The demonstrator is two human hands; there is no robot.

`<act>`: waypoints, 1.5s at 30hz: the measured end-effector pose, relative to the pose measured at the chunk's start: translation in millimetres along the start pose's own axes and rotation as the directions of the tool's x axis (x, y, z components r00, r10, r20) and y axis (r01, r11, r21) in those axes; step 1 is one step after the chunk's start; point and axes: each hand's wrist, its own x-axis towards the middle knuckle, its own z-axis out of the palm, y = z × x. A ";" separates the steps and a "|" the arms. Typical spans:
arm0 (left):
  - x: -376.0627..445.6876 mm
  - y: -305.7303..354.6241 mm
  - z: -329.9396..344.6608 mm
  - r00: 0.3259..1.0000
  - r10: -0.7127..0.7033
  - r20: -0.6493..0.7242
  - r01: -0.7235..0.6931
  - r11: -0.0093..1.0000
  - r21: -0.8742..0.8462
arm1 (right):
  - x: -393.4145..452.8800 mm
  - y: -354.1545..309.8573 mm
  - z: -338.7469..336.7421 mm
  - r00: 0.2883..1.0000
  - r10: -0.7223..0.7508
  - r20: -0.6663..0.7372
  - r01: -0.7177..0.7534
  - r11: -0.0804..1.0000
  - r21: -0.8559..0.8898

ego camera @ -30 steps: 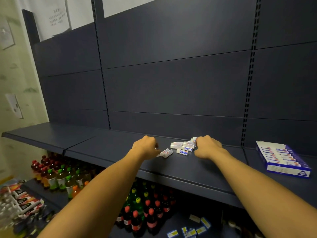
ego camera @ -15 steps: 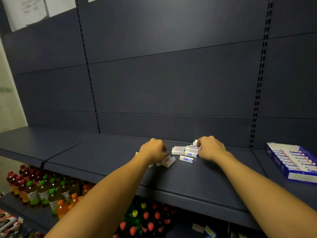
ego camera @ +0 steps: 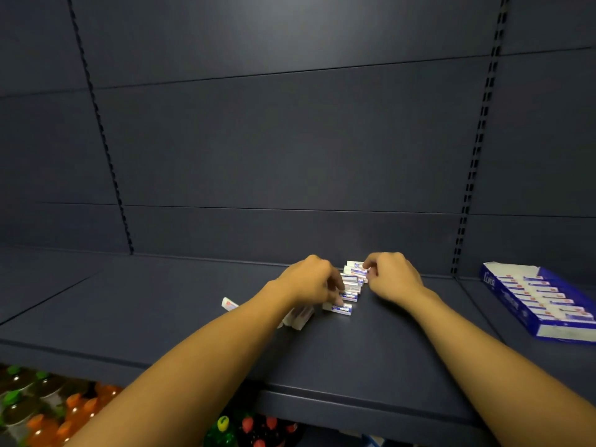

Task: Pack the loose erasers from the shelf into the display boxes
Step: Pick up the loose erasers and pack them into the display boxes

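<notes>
Erasers [ego camera: 351, 287] lie in a small row on the dark shelf [ego camera: 180, 311], between the two hands, and both hands have closed in on them since half a second ago. The left hand [ego camera: 311, 282] was then a fist over the two erasers at the left end; now it has slid right, and its fingers [ego camera: 335, 290] reach down against the left side of the row, touching the blue-and-white wrappers, loosely curled (whether they actually pinch one I cannot tell). Those two erasers it covered earlier [ego camera: 298, 316] now show below its wrist, partly hidden by the forearm, and one more loose eraser [ego camera: 228, 304] lies apart further left on the shelf, where it was barely seen before. The right hand [ego camera: 392, 279] stays at the far right end of the row, its fingers [ego camera: 367, 264] bent and closed on the rearmost erasers near the back panel, much as before. The nearest eraser of the row [ego camera: 338, 308] lies flat and untouched, just ahead of the left fingertips. The display box [ego camera: 538, 300], blue and white and already lined with erasers, sits well apart to the right on the next shelf section. The view has come closer and swung left, so that bottles [ego camera: 48, 408] on the lower shelf show only at the bottom edge.
</notes>
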 end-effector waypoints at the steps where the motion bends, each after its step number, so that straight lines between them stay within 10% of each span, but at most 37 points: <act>1: 3.4 -0.9 0.4 1.000 0.011 0.028 -0.012 1.000 0.002 | -1.0 -0.1 -1.2 1.000 -0.002 0.002 0.002 1.000 0.003; 20: 21.5 -74.5 -38.9 0.986 -0.025 -0.165 0.017 0.998 -0.053 | -9.1 -27.9 11.4 0.985 -0.110 0.135 0.099 0.991 0.085; 45: 32.5 -82.5 -36.9 0.995 -0.001 -0.104 0.003 1.000 0.017 | -19.1 -59.5 -5.4 0.970 0.033 0.242 0.031 0.966 -0.257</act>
